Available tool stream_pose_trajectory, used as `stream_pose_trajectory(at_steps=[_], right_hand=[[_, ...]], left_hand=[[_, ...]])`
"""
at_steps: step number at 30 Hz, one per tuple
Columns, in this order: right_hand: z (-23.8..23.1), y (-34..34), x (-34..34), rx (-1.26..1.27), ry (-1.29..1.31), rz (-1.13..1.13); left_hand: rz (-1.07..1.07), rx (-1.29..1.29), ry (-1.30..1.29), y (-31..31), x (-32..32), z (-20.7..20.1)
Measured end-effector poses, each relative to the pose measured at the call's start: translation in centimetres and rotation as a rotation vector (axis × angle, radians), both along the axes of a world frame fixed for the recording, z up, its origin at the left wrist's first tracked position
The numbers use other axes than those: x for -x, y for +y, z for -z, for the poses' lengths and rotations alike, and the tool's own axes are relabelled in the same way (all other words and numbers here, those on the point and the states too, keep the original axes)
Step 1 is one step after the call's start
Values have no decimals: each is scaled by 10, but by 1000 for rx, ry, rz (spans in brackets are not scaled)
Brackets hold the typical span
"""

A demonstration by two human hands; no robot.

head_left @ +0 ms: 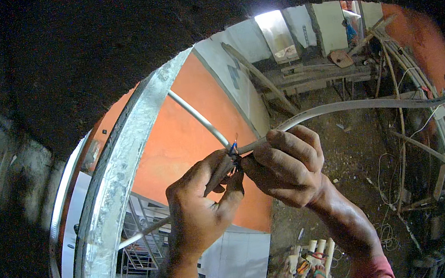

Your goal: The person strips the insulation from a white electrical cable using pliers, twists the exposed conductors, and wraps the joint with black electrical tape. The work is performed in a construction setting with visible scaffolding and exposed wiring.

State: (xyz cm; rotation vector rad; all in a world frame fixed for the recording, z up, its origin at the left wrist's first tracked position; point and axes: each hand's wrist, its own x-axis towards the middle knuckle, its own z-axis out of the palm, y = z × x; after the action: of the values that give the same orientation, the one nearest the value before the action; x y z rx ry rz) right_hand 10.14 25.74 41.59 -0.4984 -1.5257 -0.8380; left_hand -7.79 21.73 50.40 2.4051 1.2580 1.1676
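Several cable ends meet between my hands at a dark wire joint (pixel 235 161), with thin blue and copper-coloured strands sticking up from it. My left hand (pixel 201 193) is closed, thumb and fingers pinching the joint from the left. My right hand (pixel 289 167) is curled, its thumb and forefinger pinched at the joint's right side; what exactly sits between those fingertips is too small to make out. One pale cable (pixel 198 117) comes down to the joint from the upper left. A grey cable (pixel 361 105) runs off to the right, passing behind my right fingers.
A galvanised metal beam (pixel 116 167) slants along the left, before an orange wall (pixel 189 137). Dark rough surfaces frame the opening. Far below lie a dirt floor (pixel 342 180), pale pipes (pixel 321 248) and loose wire (pixel 390 235). Bent poles (pixel 398 119) stand at the right.
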Motion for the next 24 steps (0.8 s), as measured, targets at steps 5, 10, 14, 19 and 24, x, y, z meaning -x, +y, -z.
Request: stream_pose_trajectory(at_steps=[5, 10, 14, 19, 24], right_hand=[[3, 5, 5, -16, 13, -89], [6, -9, 9, 159, -27, -103], [10, -24, 7, 170, 23, -100], [19, -35, 28, 116, 268, -88], [27, -23, 59, 121, 564, -299]], left_hand=[[-43, 7, -6, 0, -2, 4], [-149, -128, 69, -5, -6, 9], [-135, -268, 152, -8, -8, 12], [-126, -335, 187, -15, -1, 17], [-111, -421, 262, -15, 8, 19]])
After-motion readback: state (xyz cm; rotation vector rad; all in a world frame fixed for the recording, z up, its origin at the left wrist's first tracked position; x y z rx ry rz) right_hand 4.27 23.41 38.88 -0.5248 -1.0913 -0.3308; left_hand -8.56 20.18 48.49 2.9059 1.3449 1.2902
